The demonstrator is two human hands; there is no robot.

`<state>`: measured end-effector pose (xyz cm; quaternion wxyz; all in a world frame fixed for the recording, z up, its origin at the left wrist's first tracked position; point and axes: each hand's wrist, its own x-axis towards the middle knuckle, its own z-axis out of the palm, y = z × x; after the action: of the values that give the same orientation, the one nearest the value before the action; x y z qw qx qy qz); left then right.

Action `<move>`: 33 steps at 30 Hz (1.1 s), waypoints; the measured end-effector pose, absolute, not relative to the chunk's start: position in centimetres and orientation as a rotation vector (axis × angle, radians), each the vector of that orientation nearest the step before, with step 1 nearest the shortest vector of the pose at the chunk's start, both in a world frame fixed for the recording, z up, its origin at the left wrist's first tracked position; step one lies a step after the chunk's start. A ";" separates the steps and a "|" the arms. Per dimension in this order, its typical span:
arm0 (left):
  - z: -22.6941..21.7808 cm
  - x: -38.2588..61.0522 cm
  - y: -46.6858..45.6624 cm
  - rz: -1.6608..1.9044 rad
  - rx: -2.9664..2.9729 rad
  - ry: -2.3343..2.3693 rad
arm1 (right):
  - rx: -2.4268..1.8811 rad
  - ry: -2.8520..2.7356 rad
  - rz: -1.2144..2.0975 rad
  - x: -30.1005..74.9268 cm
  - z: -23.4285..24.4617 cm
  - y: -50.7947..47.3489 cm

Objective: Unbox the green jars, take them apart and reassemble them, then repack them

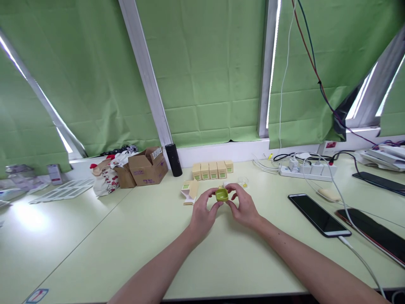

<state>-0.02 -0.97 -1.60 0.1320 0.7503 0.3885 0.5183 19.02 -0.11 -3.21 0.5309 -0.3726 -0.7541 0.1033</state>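
Note:
A small olive-green square cup or case (222,195) with a hollow inside is held up over the table, its opening facing me. My left hand (203,214) pinches its left side between thumb and fingers. My right hand (244,207) is curled at its right side, with thumb and fingertips at the edge. Just left of my hands lies an opened small cardboard box (189,191) with a flap out. Behind my right hand is a small clear plastic piece (243,182) with something yellow in it.
A row of several small tan boxes (213,170) stands behind my hands. Further left are a black cylinder (174,160), a brown carton (148,166) and a patterned bag (106,177). On the right lie a phone (319,214) on a cable, a dark device (375,232) and a power strip (306,172).

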 end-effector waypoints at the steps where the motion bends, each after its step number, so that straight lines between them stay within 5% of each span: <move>1: -1.5 0.0 -1.0 1.502 2.165 1.135 | -0.871 -1.793 0.236 19.0 -3.1 -0.3; 33: -1.8 -0.2 -0.7 1.468 1.956 1.080 | -0.775 -1.770 0.341 18.9 -3.3 -0.1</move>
<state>-0.24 -0.71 -1.75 0.2318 0.7117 0.3930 0.5341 18.94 -0.09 -3.28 0.5561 -0.3283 -0.7497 0.1444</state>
